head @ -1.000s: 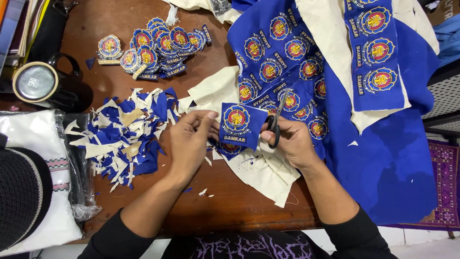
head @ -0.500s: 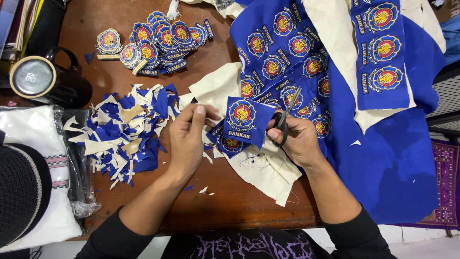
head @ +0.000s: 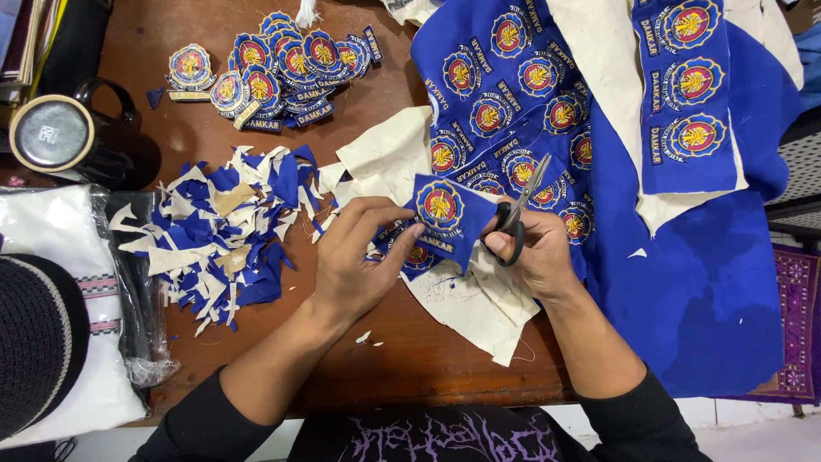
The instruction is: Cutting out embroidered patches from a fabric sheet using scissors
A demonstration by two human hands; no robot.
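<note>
My left hand [head: 355,257] pinches the left edge of a blue embroidered patch piece [head: 446,214] with a round red-and-gold emblem, held just above the wooden table [head: 428,359]. My right hand [head: 534,252] grips black-handled scissors [head: 517,214], blades pointing up and away, at the patch's right edge. Cream backing cloth [head: 466,304] lies under both hands. A large blue cloth sheet [head: 684,282] with rows of uncut emblems spreads to the right.
A pile of blue and cream offcuts [head: 218,231] lies left of my hands. Several cut-out patches [head: 274,73] sit stacked at the back. A black mug with lid [head: 56,133] and a bagged white garment [head: 60,282] occupy the left edge.
The scissors have swung from low beside the patch to blades pointing up along its right edge. My left hand has shifted its pinch on the patch, which now sits slightly turned.
</note>
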